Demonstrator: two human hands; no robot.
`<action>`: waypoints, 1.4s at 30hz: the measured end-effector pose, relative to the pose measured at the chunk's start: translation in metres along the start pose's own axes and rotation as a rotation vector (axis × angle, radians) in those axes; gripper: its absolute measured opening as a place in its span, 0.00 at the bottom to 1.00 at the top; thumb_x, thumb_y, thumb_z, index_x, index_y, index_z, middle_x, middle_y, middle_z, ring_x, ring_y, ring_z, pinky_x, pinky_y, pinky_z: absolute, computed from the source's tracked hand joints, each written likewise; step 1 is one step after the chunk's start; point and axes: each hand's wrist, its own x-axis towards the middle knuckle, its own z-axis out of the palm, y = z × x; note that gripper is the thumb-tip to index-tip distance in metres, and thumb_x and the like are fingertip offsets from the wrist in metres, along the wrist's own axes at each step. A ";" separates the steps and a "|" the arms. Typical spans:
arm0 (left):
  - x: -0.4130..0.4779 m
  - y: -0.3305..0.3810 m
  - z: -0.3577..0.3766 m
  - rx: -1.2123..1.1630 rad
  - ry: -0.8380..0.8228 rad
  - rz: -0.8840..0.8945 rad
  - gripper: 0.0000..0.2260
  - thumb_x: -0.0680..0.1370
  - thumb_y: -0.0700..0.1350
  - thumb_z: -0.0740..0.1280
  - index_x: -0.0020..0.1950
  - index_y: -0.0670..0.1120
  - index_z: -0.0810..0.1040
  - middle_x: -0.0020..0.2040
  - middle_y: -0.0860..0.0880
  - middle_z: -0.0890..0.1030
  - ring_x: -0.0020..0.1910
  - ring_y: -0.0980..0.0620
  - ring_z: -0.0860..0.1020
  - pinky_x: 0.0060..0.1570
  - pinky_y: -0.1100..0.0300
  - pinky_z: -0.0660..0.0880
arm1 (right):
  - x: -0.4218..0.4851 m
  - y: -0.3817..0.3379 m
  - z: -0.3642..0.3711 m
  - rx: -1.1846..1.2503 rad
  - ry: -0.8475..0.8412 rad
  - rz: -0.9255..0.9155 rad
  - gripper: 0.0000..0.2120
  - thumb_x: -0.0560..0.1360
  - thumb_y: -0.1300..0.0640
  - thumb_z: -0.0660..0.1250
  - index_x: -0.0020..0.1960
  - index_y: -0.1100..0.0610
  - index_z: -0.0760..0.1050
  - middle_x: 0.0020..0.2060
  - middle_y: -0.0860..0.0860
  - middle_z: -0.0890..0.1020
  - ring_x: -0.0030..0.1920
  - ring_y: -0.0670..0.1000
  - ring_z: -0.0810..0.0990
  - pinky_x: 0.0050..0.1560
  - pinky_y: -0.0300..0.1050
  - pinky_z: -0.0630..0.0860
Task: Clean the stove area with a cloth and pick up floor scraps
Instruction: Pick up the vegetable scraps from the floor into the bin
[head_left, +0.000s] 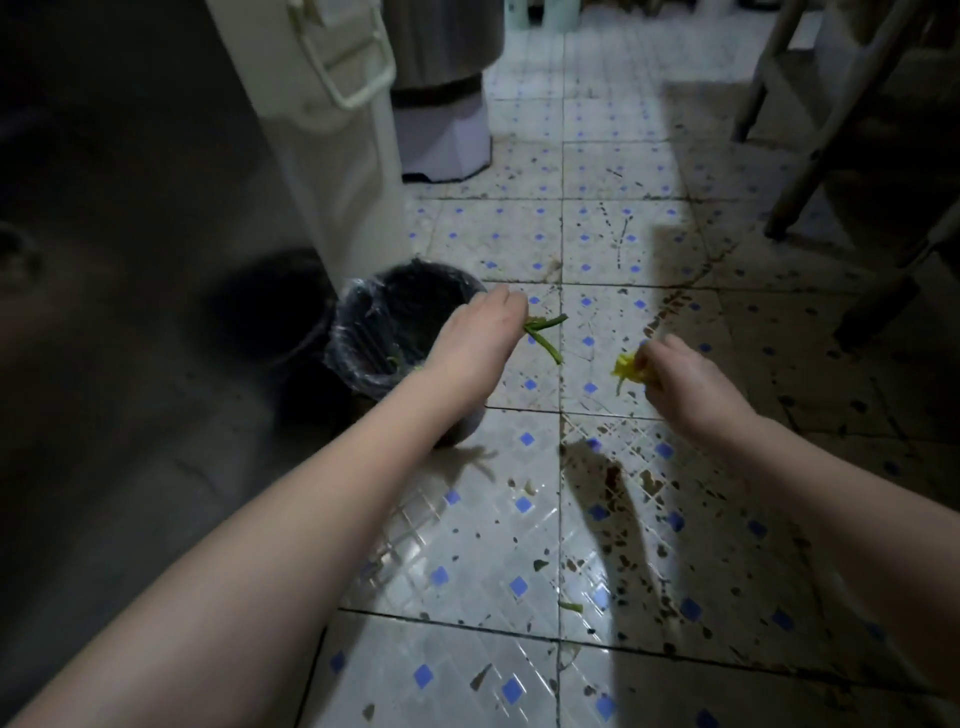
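Down at floor level, the white tiled floor (467, 561) with blue diamonds runs as an open lane straight ahead, spattered with dark stains. On its left side the lane is edged by a tall white unit (332, 171) with a handle, and behind that a steel drum (441, 47) on a pale base. On the right it is edged by slanting metal legs (815, 171) in shadow. A small black bin (358, 322) with a clear liner stands at the foot of the white unit. The left hand (475, 338) is held above the bin's right rim, fingers drawn together and pinching a bunch of green stems (545, 335) that stick out to the right over the tiles. The right hand (691, 382) is well apart from the left, above open floor, its fingers curled in and pinching a yellow scrap (626, 369) that pokes out from the fingertips. More scraps lie on the tiles nearer the person: a green bit (570, 606) beside a grout line and a darker fleck (540, 565) just above it. No cloth or stove is in view.
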 end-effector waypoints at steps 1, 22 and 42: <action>-0.002 -0.007 -0.005 0.002 -0.001 -0.025 0.07 0.79 0.38 0.61 0.56 0.41 0.69 0.56 0.42 0.72 0.54 0.41 0.71 0.49 0.51 0.67 | 0.003 -0.002 0.002 0.008 0.013 -0.008 0.10 0.74 0.68 0.63 0.54 0.59 0.71 0.49 0.55 0.74 0.44 0.56 0.74 0.44 0.56 0.76; -0.044 -0.091 0.004 0.073 -0.148 -0.373 0.10 0.73 0.28 0.63 0.52 0.39 0.74 0.53 0.41 0.72 0.53 0.39 0.74 0.47 0.49 0.71 | 0.091 -0.102 0.046 0.213 0.195 -0.138 0.08 0.74 0.65 0.64 0.52 0.58 0.72 0.49 0.56 0.74 0.47 0.57 0.74 0.43 0.50 0.71; -0.074 -0.106 -0.003 0.025 -0.020 -0.379 0.11 0.75 0.30 0.60 0.55 0.40 0.73 0.54 0.41 0.72 0.54 0.40 0.72 0.44 0.52 0.68 | 0.104 -0.151 0.061 0.244 0.155 -0.202 0.12 0.76 0.60 0.65 0.59 0.57 0.76 0.56 0.55 0.76 0.54 0.56 0.76 0.53 0.52 0.75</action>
